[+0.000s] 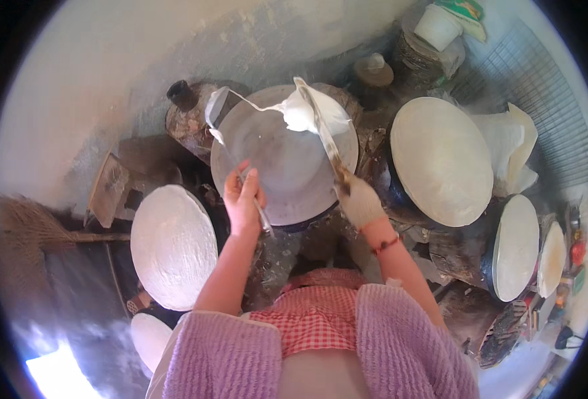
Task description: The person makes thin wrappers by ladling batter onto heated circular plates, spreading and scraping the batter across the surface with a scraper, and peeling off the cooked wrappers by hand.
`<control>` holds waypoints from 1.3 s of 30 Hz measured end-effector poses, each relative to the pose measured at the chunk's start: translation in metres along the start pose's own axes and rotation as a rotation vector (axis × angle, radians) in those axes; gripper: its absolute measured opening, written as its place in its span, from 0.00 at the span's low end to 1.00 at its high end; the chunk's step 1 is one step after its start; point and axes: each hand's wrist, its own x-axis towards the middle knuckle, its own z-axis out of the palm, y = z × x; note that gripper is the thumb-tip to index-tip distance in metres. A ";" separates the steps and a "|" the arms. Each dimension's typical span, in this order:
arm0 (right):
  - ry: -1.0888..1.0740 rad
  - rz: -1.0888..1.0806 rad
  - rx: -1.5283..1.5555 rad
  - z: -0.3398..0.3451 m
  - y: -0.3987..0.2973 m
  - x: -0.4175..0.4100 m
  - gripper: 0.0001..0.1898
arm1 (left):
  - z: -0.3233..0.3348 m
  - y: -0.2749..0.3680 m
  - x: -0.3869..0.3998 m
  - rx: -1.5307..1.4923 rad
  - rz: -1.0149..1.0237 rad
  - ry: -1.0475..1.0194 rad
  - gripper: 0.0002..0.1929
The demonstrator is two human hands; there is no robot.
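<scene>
My left hand [244, 202] grips the handle of a metal ladle [216, 107], its bowl raised over the left rim of a round griddle [279, 174]. A thin string of white batter [301, 114] runs from the ladle to a pool on the griddle's far right side. Gloved, my right hand [362, 202] is closed around a wooden scraper [324, 132], which lies across that pool. Most of the griddle's grey surface is bare.
More griddles covered with pale round sheets stand around me: one at left [174, 247], a large one at right [441, 162], another farther right [517, 248]. Folded pale sheets [511, 144] lie beyond. At left are a straw broom [29, 244] and a wooden box [111, 189]; a white bucket [437, 27] stands far right.
</scene>
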 end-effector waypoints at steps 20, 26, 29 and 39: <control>0.062 0.084 0.099 0.002 0.003 -0.013 0.20 | -0.177 0.088 -0.118 0.038 -0.142 -0.093 0.20; -0.091 0.054 0.082 0.041 -0.076 0.017 0.21 | -0.191 0.067 -0.098 0.013 -0.305 0.050 0.18; -0.229 0.161 0.262 0.005 -0.077 0.010 0.23 | -0.201 0.073 -0.119 -0.063 -0.153 0.174 0.18; -0.378 0.256 0.408 0.020 -0.078 0.019 0.21 | -0.177 0.065 -0.126 -0.121 -0.057 0.281 0.18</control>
